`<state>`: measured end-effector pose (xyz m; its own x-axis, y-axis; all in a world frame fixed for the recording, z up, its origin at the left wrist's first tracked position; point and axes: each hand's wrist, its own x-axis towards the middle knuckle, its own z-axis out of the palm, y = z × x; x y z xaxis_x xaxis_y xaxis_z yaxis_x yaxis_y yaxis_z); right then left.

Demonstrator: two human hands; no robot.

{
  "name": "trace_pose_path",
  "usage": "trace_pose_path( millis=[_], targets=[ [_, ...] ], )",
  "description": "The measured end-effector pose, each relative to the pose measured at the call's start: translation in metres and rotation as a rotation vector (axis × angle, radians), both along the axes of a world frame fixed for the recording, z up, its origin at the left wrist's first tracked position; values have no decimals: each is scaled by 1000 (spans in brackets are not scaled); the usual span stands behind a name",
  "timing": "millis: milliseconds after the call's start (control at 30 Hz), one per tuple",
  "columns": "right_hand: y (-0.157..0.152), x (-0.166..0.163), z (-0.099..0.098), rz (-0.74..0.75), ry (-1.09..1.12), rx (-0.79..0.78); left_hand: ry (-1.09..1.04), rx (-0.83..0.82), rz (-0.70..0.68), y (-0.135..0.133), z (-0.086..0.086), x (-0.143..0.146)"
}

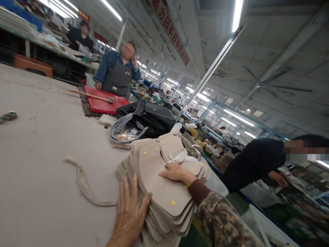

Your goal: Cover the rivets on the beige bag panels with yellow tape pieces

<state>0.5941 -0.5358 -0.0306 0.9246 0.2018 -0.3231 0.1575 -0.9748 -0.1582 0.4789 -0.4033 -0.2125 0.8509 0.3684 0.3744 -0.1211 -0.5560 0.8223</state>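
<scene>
A thick fanned stack of beige cut leather pieces point(156, 178) with small yellow studs lies at the near edge of a grey worktable point(43, 164). My left hand point(130, 209) presses flat against the stack's left side, fingers stretched out. My right hand point(176, 172), in a camouflage sleeve, lies on top of the stack with fingers curled against the upper pieces near a white string tie point(177, 157). Neither hand lifts anything.
A beige cord point(84, 185) lies on the table left of the stack. Behind are a black bag point(151, 118), a bowl of small metal parts point(123, 135), and a red mat point(104, 101) with a hammer. One person stands behind the mat; another bends at the right.
</scene>
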Motion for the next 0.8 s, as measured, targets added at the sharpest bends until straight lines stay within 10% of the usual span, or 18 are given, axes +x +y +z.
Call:
trace_pose_path(
  millis=[333,500,667,800],
  targets=[
    [-4,-29,32,111,-245,-49,13,21,-13,2,8,3],
    [-33,-71,48,104,-556,254,42,27,-41,4,10,3],
    [-46,-150,26,-6,-1004,503,57,-24,-43,7,6,9],
    [-23,-205,-13,-14,-947,680,58,17,-47,17,11,-15]
  ],
)
